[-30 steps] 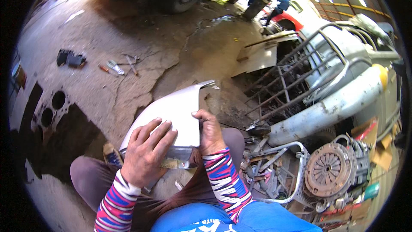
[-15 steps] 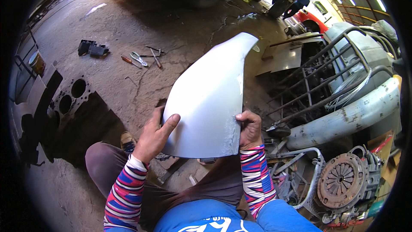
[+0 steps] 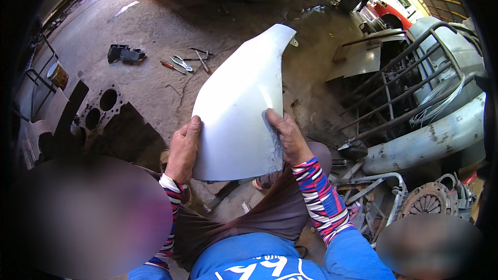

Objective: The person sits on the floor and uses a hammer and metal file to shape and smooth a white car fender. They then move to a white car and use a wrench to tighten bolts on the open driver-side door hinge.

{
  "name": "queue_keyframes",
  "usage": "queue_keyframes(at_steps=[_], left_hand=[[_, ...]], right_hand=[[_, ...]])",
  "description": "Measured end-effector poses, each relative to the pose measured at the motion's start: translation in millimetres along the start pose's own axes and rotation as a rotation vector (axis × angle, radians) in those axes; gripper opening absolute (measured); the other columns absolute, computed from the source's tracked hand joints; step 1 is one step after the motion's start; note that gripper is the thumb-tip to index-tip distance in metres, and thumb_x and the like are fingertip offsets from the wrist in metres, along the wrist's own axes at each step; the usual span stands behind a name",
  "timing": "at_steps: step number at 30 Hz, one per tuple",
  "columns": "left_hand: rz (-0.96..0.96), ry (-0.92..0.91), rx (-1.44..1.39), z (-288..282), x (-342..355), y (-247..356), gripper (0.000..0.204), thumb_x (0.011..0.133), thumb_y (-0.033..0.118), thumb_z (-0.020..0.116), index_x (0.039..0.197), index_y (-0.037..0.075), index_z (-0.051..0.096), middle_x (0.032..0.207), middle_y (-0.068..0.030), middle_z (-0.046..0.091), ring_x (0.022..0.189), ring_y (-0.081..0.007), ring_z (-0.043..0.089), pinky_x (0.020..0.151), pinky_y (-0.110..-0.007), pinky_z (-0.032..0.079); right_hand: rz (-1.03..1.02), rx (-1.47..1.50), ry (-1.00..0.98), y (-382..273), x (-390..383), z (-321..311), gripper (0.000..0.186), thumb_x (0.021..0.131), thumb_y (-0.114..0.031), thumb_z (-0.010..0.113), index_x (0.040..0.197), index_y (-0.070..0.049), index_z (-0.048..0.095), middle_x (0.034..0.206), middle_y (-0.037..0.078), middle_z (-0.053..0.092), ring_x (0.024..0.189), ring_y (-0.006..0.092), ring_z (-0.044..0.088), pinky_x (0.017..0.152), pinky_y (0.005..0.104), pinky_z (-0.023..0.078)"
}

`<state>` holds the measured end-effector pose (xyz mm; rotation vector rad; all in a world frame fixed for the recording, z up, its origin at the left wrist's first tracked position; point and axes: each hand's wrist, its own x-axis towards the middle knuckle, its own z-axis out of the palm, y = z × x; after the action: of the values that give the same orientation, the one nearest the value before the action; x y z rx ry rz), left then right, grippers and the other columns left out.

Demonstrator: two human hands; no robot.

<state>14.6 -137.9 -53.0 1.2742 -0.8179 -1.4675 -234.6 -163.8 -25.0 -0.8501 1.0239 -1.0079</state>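
A silver car fender panel [image 3: 236, 109] is held up in front of me, its narrow end pointing away and its broad edge toward my lap. My left hand [image 3: 182, 149] grips the lower left edge, thumb along the rim and fingers out of sight behind. On the opposite edge my right hand [image 3: 291, 140] is closed, its thumb pressed on the smooth face and its other fingers mostly hidden. Scuffed, flaking paint shows along the lower right edge. A small metal tab sticks out near the narrow tip.
Pliers [image 3: 182, 63] and screwdrivers [image 3: 173, 67] lie on the concrete floor beyond the panel, beside a black plastic part [image 3: 126, 55]. Rusty bars [image 3: 388, 93] and a worn bumper [image 3: 430, 137] are at right, above a clutch cover [image 3: 428, 200]. Blurred patches hide both lower corners.
My right hand has shifted up the panel's edge, its thumb now farther onto the face. The panel has tilted slightly more upright and moved left in view, while the surroundings have slid right.
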Motion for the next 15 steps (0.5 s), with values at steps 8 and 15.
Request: queue_keyframes(at_steps=[8, 15], left_hand=[[0.145, -0.015, 0.317, -7.0, -7.3, -11.9, 0.062, 0.098, 0.055, 0.052, 0.102, -0.005, 0.066, 0.079, -0.0069, 0.065, 0.07, -0.012, 0.059, 0.063, -0.029, 0.048], [0.451, 0.155, 0.647, -2.7, -6.9, 2.4, 0.047, 0.1, 0.04, 0.053, 0.109, -0.006, 0.059, 0.098, -0.0172, 0.061, 0.091, -0.0302, 0.06, 0.083, -0.038, 0.048]], right_hand=[[-0.045, 0.052, 0.1, 69.3, 14.0, -14.6, 0.074, 0.097, -0.063, 0.043, 0.138, -0.002, 0.048, 0.13, 0.012, 0.058, 0.113, 0.0216, 0.059, 0.098, 0.0353, 0.047], [-0.116, 0.082, 0.154, 66.9, 17.1, -8.5, 0.077, 0.099, -0.063, 0.034, 0.135, 0.004, 0.047, 0.125, 0.015, 0.059, 0.113, 0.0242, 0.06, 0.097, 0.0361, 0.049]])
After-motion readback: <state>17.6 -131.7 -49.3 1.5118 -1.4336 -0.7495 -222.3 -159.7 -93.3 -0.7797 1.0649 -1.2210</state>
